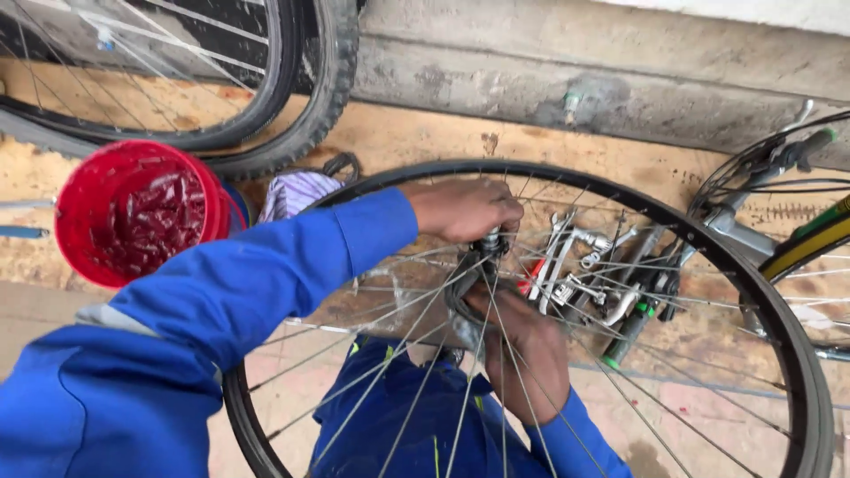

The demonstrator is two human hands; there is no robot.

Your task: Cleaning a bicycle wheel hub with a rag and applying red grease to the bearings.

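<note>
Left hand (465, 210): fingers curled shut over the top of the hub (490, 243), above the spokes.
Right hand (524, 350): behind the spokes, reaching up to the hub's underside; grip hidden, cannot tell.
Wheel (753, 292): bare black rim, lying over the person's blue-clad lap, hub near centre.
Tools (575, 261): metal wrenches heaped on the ground, seen through the spokes.
Bucket (133, 212): red, left of the wheel.
Tyres (301, 106): upper left, near a concrete wall (575, 62).
Ground (425, 133): sandy, worn, stained.
Bicycle (770, 177): right edge, partly visible.
</note>
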